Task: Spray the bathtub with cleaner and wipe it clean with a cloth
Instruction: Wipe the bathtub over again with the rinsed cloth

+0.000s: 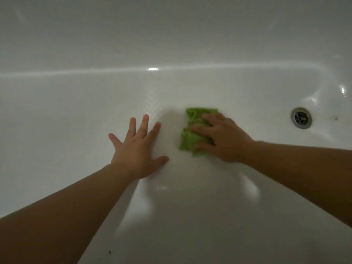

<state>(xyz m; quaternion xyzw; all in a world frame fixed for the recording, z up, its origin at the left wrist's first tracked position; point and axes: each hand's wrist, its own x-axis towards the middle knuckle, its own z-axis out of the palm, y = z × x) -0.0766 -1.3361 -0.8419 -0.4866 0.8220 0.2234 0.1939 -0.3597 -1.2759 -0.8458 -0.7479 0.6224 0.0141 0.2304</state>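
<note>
I look down into a white bathtub (76,111). A crumpled green cloth (192,130) lies on the tub floor near the middle. My right hand (222,138) presses flat on the cloth with its fingers stretched over it, covering the cloth's right part. My left hand (137,147) rests flat on the bare tub floor to the left of the cloth, fingers spread, holding nothing. No cleaner bottle is in view.
A round metal drain (301,117) sits in the tub floor at the right. The far tub wall (171,35) rises behind the hands. A small dark speck (109,252) lies on the near wall at the bottom left.
</note>
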